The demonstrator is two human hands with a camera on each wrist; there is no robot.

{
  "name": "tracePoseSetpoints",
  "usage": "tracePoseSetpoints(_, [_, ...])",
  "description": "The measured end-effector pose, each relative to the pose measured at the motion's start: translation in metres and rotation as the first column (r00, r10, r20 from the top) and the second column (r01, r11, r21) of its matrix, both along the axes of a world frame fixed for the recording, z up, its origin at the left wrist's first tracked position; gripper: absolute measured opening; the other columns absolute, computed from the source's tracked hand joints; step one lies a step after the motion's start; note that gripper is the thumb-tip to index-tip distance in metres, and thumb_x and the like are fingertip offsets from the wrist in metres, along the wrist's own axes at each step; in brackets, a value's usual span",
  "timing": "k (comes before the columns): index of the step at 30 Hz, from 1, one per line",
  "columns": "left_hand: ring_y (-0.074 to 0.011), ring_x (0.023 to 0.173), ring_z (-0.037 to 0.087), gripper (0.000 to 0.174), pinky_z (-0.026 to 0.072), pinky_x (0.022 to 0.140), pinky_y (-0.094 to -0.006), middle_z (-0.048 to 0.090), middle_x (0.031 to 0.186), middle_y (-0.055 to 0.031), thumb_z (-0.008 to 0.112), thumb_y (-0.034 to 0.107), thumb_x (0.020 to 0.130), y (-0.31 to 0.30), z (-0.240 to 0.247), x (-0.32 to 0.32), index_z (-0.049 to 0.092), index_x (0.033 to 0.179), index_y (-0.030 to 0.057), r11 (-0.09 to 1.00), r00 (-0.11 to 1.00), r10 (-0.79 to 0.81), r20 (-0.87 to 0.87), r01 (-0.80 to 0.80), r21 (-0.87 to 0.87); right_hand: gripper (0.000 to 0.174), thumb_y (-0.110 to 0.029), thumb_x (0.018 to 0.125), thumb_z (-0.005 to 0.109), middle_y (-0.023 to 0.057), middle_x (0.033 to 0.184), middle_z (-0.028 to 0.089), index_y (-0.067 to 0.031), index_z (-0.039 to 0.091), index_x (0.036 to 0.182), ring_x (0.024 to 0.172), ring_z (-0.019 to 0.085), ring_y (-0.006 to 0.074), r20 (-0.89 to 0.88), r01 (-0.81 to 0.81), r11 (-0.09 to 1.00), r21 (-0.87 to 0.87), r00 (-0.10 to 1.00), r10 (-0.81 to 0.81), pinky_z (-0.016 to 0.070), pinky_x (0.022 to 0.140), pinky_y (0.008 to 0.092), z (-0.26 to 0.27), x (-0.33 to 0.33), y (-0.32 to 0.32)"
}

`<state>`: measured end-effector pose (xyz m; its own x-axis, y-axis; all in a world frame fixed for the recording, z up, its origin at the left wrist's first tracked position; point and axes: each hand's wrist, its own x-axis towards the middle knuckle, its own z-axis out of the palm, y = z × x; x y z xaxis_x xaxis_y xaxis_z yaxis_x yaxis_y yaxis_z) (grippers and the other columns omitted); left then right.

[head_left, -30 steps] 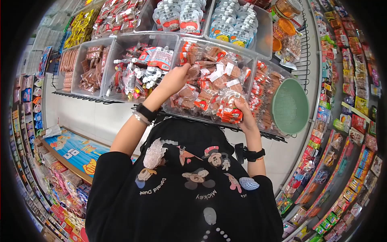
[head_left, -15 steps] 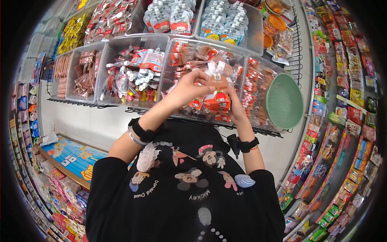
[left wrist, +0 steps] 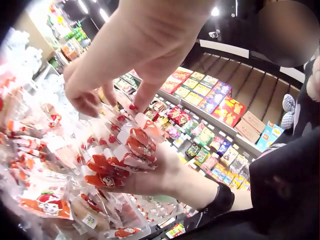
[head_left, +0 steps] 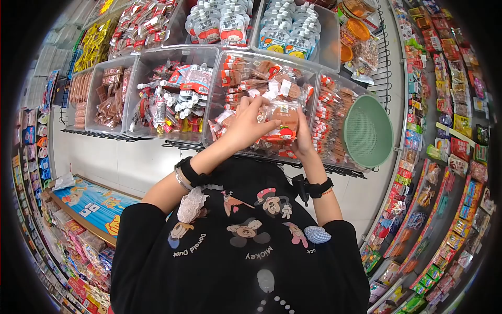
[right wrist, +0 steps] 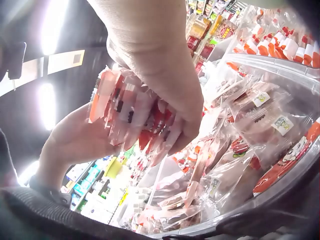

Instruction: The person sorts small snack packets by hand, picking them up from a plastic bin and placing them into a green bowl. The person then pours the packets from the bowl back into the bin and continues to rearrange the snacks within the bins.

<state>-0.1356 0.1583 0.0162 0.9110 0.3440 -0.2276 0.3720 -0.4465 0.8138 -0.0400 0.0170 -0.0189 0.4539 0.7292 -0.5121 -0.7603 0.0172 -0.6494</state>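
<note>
In the head view, the right hand [head_left: 304, 140] grips a stack of clear packets [head_left: 286, 116] holding brown discs, with red printing, along its right side. The left hand [head_left: 243, 125] pinches the stack's left side, its thumb across the front packet. Below both hands lies a clear bin [head_left: 312, 93] of similar packets. The left wrist view shows the left hand [left wrist: 102, 80] with fingers down on the packets [left wrist: 122, 150] and the right hand [left wrist: 155, 175] around them. In the right wrist view, the right hand [right wrist: 177, 107] holds the stack [right wrist: 132, 107] opposite the left hand [right wrist: 82, 135].
A green basket [head_left: 368, 131] sits on the packets at the right. To the left, a bin [head_left: 175, 132] contains pouches with white caps. More pouches [head_left: 287, 34] stand in bins behind. Snack shelves [head_left: 444, 172] line the right, and a blue printed panel [head_left: 94, 201] is at lower left.
The left hand has come from the bin's left part to the stack, and its fingers have lowered onto the packets. The right hand has moved slightly left, still gripping the stack.
</note>
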Motion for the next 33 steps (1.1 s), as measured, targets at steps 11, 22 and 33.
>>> tracePoseSetpoints(11, [-0.0413, 0.132, 0.009, 0.110, 0.0177, 0.107, -0.0385, 0.002, 0.139, -0.0329, 0.056, 0.058, 0.075, -0.008, -0.024, -0.002, -0.007, 0.136, -0.0079, 0.912, 0.988, -0.086, -0.128, 0.026, -0.409, 0.060, -0.051, 0.091, 0.035, 0.0120, 0.118, 0.053, -0.0024, 0.040, 0.125, 0.105, 0.054, 0.0212, 0.020, 0.003, 1.000, -0.023, 1.000, -0.003, 0.0441, 0.089, 0.0342, 0.002, -0.005, -0.003])
tracePoseSetpoints(22, [-0.0493, 0.131, 0.001, 0.062, 0.0093, 0.108, -0.0489, -0.007, 0.139, -0.0357, 0.026, 0.048, 0.092, -0.004, -0.003, -0.006, 0.014, 0.140, 0.0088, 0.922, 0.928, -0.372, -0.032, 0.366, -0.125, 0.050, -0.036, 0.086, 0.051, 0.0106, 0.110, 0.055, -0.0019, 0.041, 0.122, 0.099, 0.056, 0.0173, 0.172, -0.272, 0.960, -0.064, 0.945, 0.279, 0.0451, 0.088, 0.0312, 0.001, -0.001, -0.013])
tracePoseSetpoints(33, [-0.0337, 0.124, 0.033, 0.060, 0.0300, 0.101, -0.0396, 0.036, 0.132, -0.0177, 0.063, 0.018, 0.074, 0.078, -0.070, -0.027, 0.039, 0.127, 0.0060, 0.846, 0.894, -0.443, -0.074, 0.443, 0.297, 0.052, -0.035, 0.082, 0.055, 0.0125, 0.113, 0.054, -0.0030, 0.042, 0.121, 0.101, 0.057, 0.0192, -0.042, -0.128, 0.989, 0.078, 0.990, 0.131, 0.0482, 0.087, 0.0342, -0.002, 0.007, -0.024])
